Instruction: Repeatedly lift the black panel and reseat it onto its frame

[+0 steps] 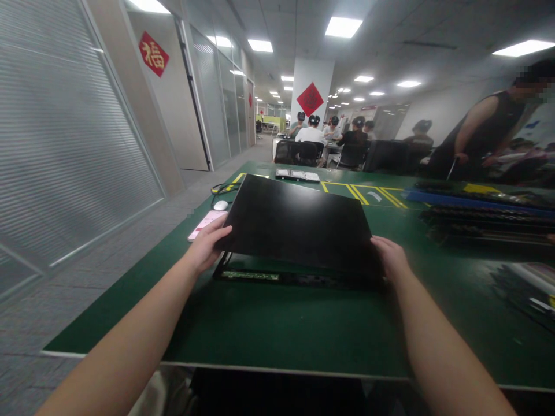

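A large flat black panel is tilted up at its near edge above a black frame with a green circuit strip lying on the green table. My left hand grips the panel's near left corner. At the near right corner, my right hand holds the panel with its fingers curled round the edge.
A pink phone, a white mouse and a cable lie left of the panel. Stacks of dark trays fill the right side. A person in black stands at the far right. Several seated people work at a far table.
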A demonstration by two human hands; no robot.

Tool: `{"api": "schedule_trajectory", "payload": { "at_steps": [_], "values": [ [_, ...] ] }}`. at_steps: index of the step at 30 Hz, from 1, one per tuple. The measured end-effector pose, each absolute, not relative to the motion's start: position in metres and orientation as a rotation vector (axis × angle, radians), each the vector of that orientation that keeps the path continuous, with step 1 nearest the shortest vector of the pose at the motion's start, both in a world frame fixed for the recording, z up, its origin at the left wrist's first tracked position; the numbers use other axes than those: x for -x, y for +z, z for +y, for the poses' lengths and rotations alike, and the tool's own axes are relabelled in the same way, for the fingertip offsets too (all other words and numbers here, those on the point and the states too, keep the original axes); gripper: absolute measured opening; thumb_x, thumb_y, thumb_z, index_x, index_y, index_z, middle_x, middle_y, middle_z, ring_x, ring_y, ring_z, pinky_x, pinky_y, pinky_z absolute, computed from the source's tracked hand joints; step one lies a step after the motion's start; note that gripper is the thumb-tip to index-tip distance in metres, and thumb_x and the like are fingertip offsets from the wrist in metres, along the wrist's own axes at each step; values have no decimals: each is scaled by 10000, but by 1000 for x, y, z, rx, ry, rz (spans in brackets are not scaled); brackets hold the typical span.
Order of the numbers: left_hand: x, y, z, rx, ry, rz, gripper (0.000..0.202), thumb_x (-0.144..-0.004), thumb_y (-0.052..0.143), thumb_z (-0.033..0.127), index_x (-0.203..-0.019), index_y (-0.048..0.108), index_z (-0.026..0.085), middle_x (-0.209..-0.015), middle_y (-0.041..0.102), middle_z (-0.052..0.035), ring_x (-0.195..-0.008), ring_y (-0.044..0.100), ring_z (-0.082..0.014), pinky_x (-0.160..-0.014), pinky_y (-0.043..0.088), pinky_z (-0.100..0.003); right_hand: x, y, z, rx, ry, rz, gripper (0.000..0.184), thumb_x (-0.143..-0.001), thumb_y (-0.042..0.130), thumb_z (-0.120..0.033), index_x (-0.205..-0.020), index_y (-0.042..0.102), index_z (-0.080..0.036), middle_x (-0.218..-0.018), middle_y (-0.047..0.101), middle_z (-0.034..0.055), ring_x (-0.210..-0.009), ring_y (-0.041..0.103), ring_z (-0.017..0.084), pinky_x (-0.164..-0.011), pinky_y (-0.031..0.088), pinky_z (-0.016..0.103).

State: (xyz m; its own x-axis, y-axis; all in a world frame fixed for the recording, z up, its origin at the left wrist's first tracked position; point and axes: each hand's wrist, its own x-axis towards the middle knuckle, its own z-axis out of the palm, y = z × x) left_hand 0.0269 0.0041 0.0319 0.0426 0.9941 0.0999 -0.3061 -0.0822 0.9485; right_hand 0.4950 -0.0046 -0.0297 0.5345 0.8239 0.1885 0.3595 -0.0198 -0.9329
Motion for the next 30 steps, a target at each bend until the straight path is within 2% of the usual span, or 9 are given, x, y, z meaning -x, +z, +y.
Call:
{"api": "schedule_trajectory", "payload": {
  "at_steps": [3, 5, 9, 13, 16, 20, 26, 30],
  "values": [
    [-22, 31, 7, -1064, 1398, 917, 412, -666, 791, 236, -1077, 784, 213, -1069, 817, -35, -1027, 733, -261, -781, 576, -276, -491, -18, -8, 1418, 584, -998, 521, -782, 594, -541, -1146, 731, -193, -1062, 765, 94, -931, 708, 272, -782, 560, 366],
    [-21, 30, 8, -1082, 1388, 933, 390, -666, 774, 246, -1051, 791, 187, -1074, 815, -55, -1003, 735, -265, -736, 571, -273, -489, -11, -12, 1260, 677, -970, 550, -820, 524, -591, -1158, 722, -205, -1096, 754, 93, -998, 696, 291, -806, 554, 380],
    [-26, 26, 8, -1156, 1326, 964, 427, -656, 781, 320, -1057, 796, 172, -1069, 815, -83, -1001, 735, -294, -779, 571, -315, -494, -9, -17, 1180, 823, -935, 582, -858, 408, -621, -1074, 747, -199, -1008, 751, 124, -1017, 687, 337, -814, 543, 434],
    [-33, 23, 8, -1281, 1257, 1018, 536, -734, 690, 571, -1064, 797, 164, -1074, 812, -117, -1035, 726, -349, -881, 560, -415, -504, -15, -18, 1163, 816, -893, 405, -807, 499, -509, -886, 753, -203, -861, 733, 130, -977, 686, 352, -832, 538, 457],
    [-33, 20, 10, -1421, 1193, 1117, 602, -780, 604, 673, -1041, 805, 170, -1104, 805, -126, -1121, 687, -386, -971, 516, -481, -506, -12, -16, 1008, 827, -646, 183, -736, 585, -372, -737, 692, -224, -756, 696, 95, -875, 685, 301, -843, 550, 436],
    [-27, 13, 15, -1619, 1145, 1306, 500, -820, 596, 601, -1042, 801, 202, -1239, 758, -101, -1281, 583, -375, -1122, 386, -485, -496, -2, -15, 844, 796, -433, 141, -721, 515, -294, -748, 635, -225, -745, 659, 31, -766, 661, 209, -813, 575, 399],
    [-25, -2, 21, -1874, 1024, 1422, 457, -770, 643, 466, -1116, 750, 188, -1244, 726, -120, -1211, 627, -352, -1101, 422, -497, -472, 9, -19, 622, 754, -306, 80, -728, 526, -249, -783, 577, -222, -846, 642, 6, -818, 662, 183, -793, 596, 380],
    [-27, -5, 20, -2023, 966, 1423, 405, -778, 630, 412, -1102, 742, 197, -1281, 698, -120, -1235, 615, -327, -1131, 398, -470, -472, 13, -18, 553, 679, -227, 82, -735, 501, -223, -788, 564, -227, -918, 645, 28, -869, 667, 195, -749, 613, 358]
  ]
}}
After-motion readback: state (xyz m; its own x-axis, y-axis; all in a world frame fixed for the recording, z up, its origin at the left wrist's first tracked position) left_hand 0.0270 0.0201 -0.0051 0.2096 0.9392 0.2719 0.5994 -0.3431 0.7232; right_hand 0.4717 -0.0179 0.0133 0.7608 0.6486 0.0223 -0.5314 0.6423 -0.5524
